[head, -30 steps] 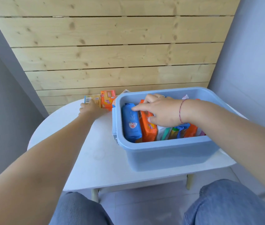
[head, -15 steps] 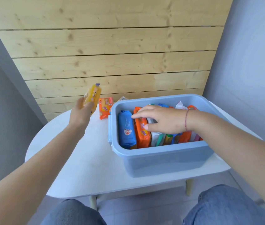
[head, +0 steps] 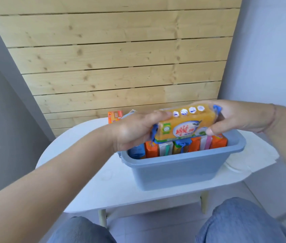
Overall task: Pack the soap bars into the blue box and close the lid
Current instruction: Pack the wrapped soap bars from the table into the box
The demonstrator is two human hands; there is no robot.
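Observation:
A yellow soap bar (head: pixel 182 126) in a clear wrapper with blue ends hangs lengthwise just above the open blue box (head: pixel 177 165). My left hand (head: pixel 135 130) grips its left end and my right hand (head: pixel 235 118) grips its right end. Inside the box several wrapped soap bars (head: pixel 179 146) stand on edge in a row, orange, blue, white and pink. Another orange soap bar (head: pixel 115 116) lies on the white table behind the box to the left, partly hidden by my left hand. No lid is visible.
The box stands on a small white table (head: pixel 103 183) with rounded ends and pale legs. A wooden plank wall (head: pixel 121 58) rises right behind it, with grey walls on both sides. My knees in blue jeans (head: pixel 240 223) are below the table's front edge.
My left hand carried the yellow soap bar from the table's left side to above the box. My right hand left the packed bars and took hold of the bar's right end.

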